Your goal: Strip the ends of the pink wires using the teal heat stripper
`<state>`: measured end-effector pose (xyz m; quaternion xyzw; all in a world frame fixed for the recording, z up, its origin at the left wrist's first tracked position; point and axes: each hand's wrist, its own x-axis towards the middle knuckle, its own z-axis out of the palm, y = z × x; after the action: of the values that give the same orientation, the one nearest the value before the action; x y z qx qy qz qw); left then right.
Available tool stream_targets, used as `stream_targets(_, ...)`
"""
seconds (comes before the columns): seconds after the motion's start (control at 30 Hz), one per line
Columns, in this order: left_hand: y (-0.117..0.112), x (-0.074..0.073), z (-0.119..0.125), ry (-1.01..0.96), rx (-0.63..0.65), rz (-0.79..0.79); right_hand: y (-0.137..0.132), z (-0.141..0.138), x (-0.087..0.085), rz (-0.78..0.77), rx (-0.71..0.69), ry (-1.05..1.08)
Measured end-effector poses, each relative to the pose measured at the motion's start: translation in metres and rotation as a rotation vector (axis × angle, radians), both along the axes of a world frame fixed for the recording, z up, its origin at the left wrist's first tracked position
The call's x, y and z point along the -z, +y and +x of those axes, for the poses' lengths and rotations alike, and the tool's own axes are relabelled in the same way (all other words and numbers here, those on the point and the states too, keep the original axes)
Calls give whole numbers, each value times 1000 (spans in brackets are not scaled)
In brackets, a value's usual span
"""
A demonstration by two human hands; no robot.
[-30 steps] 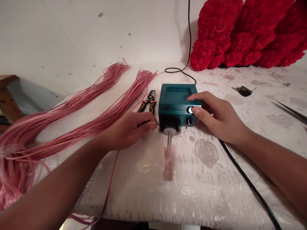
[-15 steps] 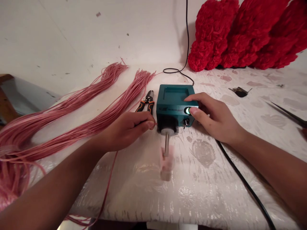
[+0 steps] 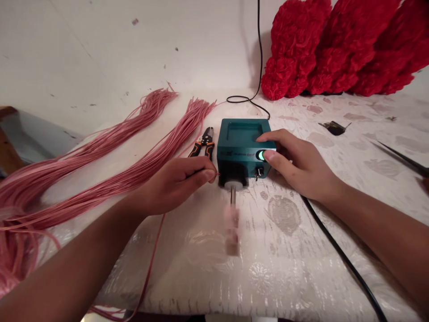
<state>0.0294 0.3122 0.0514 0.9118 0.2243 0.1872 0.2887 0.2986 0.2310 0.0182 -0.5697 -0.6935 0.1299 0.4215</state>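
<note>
Two hands at a teal bench unit [image 3: 239,143] mid-worktop [image 3: 284,277]: left hand [image 3: 174,190] in narrow grip, pinching a pink cord [image 3: 217,174], tip pointing right toward the unit's front; right hand [image 3: 301,165] open on top, thumb at lit green switch [image 3: 261,155].

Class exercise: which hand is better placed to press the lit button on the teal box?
Probably the right hand: its thumb already sits against the lit button on the teal box. The left hand is pinching a pink cord, so it looks occupied.
</note>
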Motion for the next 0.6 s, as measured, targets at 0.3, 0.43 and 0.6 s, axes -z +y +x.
stream_targets(0.3,-4,-2,1,-11,46,-16,0,-1,0,1,-4,3)
stream_targets(0.43,-6,-5,1,-28,67,-35,1,0,0,22,-13,0)
stream_targets(0.6,-7,-15,-1,-44,14,-35,4,0,2,34,-35,8)
